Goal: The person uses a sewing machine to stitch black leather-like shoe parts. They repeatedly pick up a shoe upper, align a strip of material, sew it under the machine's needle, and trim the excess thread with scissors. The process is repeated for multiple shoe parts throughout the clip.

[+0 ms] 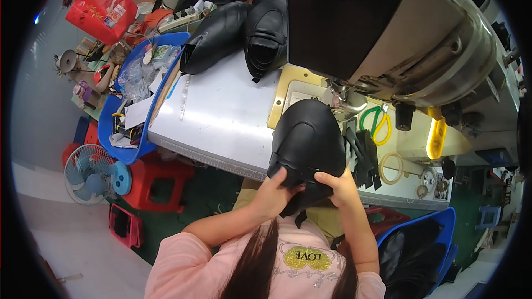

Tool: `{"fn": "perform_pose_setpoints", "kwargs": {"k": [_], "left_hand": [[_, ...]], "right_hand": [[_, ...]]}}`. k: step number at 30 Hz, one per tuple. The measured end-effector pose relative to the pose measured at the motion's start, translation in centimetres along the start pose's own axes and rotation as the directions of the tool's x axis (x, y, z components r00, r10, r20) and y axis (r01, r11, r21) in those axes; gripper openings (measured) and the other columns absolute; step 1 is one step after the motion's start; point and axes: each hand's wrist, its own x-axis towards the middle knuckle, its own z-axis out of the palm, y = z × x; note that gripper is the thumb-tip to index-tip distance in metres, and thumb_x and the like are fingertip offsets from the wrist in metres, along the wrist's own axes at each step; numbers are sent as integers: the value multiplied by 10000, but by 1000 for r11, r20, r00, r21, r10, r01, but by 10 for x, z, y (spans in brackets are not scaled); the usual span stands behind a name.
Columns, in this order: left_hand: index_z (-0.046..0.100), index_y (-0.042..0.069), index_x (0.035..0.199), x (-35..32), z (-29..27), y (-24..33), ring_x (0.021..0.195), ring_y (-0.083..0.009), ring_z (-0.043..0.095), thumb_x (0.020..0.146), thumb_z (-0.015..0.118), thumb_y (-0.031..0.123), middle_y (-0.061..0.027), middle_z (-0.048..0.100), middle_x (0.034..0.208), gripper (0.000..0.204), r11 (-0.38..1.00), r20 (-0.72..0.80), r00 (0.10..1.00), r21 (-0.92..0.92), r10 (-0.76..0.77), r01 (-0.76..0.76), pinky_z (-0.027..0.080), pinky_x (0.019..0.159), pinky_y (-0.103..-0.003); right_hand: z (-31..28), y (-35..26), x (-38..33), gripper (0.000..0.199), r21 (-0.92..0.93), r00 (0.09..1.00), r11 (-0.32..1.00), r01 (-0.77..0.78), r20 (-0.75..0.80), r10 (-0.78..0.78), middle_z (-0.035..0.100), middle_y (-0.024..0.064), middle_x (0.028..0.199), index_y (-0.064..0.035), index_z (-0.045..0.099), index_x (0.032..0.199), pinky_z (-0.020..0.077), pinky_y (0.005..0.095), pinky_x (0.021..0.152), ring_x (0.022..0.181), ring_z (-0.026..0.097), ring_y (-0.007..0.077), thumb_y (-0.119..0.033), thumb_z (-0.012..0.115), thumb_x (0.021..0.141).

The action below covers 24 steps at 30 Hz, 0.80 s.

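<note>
Both my hands grip a black shoe upper (308,135), its rounded toe pointing away from me toward the sewing machine (421,39). My left hand (275,192) closes on its near left edge, thumb on top. On the near right edge, my right hand (338,186) is closed too, its thumb pressing the surface. The fingers beneath are partly hidden. The upper's far end lies close to the machine's needle area (346,98), just over the cream bed plate (280,97). Whether it touches the needle or presser foot I cannot tell.
Several finished-looking black uppers (219,36) lie at the back of the white table (216,113). Green-and-yellow scissors (381,127), black strips (363,155) and a tape roll (391,168) lie at right. Blue bins (148,133) (446,227) stand left and lower right; a fan (91,174) stands far left.
</note>
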Motion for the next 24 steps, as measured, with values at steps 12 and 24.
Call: {"fn": "perform_pose_setpoints", "kwargs": {"k": [12,24], "left_hand": [[375,19,1250,-16,5,13,1077,-264,528,955,365,302,-142,496,1203,409,998,99,993,28,-60,58,462,904,-447],[465,20,1157,-14,5,5,980,-237,583,912,487,131,-111,561,1108,270,992,10,998,114,60,-61,519,818,-413]], "right_hand": [[-26,14,11,648,67,995,996,-61,88,55,554,85,1073,-21,448,1192,468,348,854,971,558,211,5,732,610],[-20,15,9,624,41,998,999,-9,62,6,563,96,1058,2,461,1172,470,342,851,953,570,213,5,736,612]]}}
